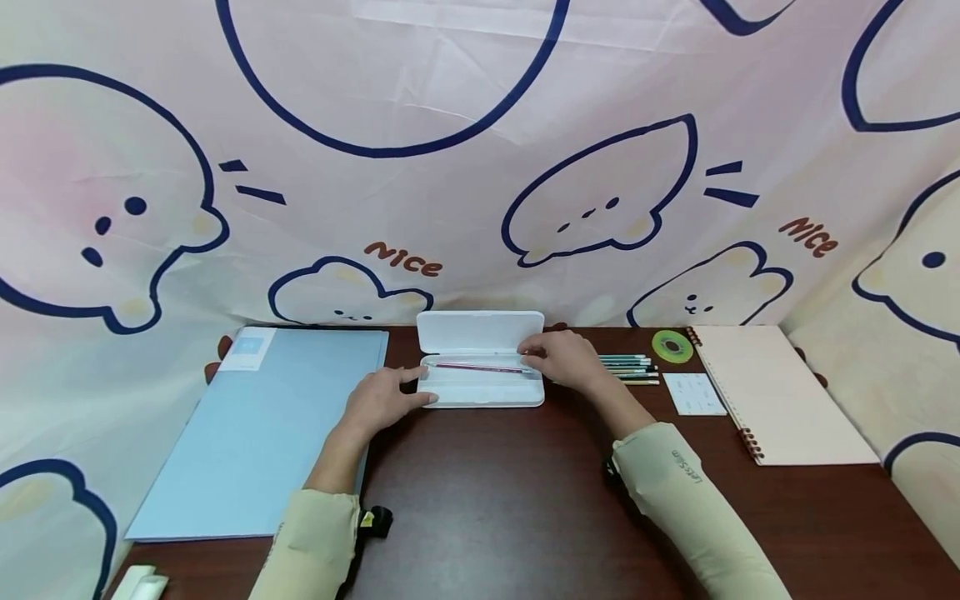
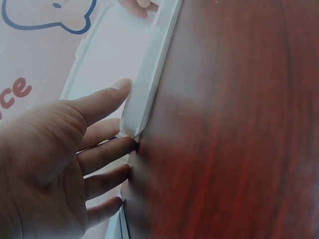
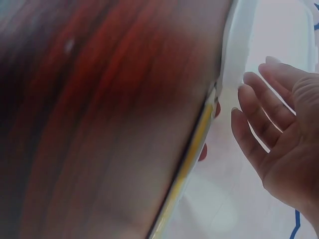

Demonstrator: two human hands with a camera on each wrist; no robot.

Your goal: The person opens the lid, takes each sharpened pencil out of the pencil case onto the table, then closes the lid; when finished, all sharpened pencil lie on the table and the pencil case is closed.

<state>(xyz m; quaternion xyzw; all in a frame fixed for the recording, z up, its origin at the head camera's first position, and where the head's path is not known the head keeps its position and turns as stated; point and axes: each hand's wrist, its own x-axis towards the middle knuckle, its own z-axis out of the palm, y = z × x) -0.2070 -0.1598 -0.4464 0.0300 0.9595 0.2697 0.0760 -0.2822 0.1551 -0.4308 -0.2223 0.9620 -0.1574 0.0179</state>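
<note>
A white pencil case [image 1: 480,395] lies on the table with its lid [image 1: 480,332] raised at the back. Inside it is a slim pencil [image 1: 480,367] with a reddish shaft, lying lengthwise. My left hand [image 1: 378,400] is at the case's left end, thumb at the near corner and index finger at the far one; its fingers [image 2: 107,154] lie nearly straight beside the end. Over the right end is my right hand [image 1: 564,358], fingertips close above the pencil's right end. Its loosely bent fingers [image 3: 264,112] show nothing between them.
Several pencils [image 1: 628,367] lie right of the case, near a green round tape roll [image 1: 672,347] and a small white card [image 1: 694,394]. A spiral notebook [image 1: 787,396] is at far right, a large blue folder [image 1: 262,433] at left. A patterned cloth [image 1: 465,208] hangs behind the table.
</note>
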